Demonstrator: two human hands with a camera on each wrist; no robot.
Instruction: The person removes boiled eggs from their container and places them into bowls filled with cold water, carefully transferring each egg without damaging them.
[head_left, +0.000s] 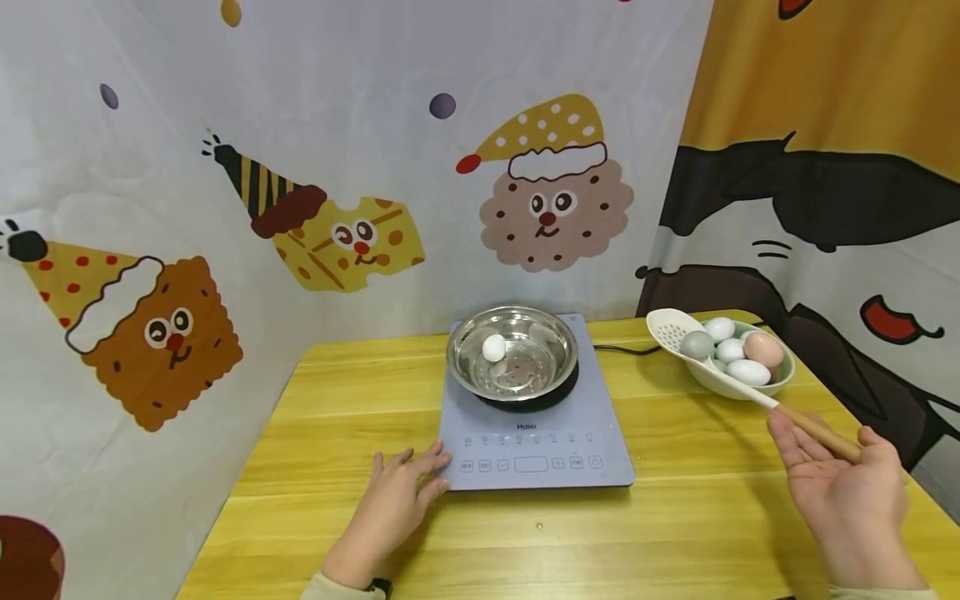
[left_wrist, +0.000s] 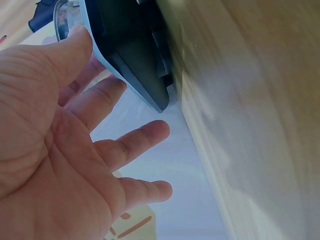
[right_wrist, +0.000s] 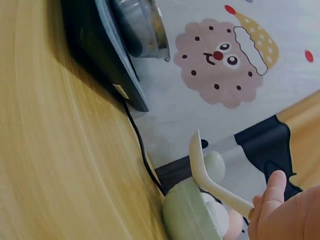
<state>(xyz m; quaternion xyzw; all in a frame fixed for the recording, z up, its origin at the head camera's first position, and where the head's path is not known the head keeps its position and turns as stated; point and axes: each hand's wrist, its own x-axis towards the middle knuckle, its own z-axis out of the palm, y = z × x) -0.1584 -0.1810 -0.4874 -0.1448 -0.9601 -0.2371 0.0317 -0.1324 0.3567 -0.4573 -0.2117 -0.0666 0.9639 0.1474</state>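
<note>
My right hand (head_left: pixel 847 492), palm up, holds a skimmer (head_left: pixel 750 393) by its wooden handle. The skimmer's cream-coloured perforated head overlaps the left rim of a pale green bowl (head_left: pixel 780 382) in the head view. Several eggs fill that bowl, among them a grey-green egg (head_left: pixel 697 345) close by the skimmer head and a pinkish egg (head_left: pixel 763 350). My left hand (head_left: pixel 397 496) has its fingers spread, fingertips at the left front corner of an induction cooker (head_left: pixel 536 487). On the cooker stands a steel basin (head_left: pixel 551 375) with one white egg (head_left: pixel 493 347) in it.
A black cord (head_left: pixel 626 351) runs from the cooker's right side behind the bowl. The wooden table (head_left: pixel 352 400) backs onto a printed cloth curtain (head_left: pixel 420 275) with cartoon biscuits and cheese. A small spot (head_left: pixel 539 526) marks the wood in front of the cooker.
</note>
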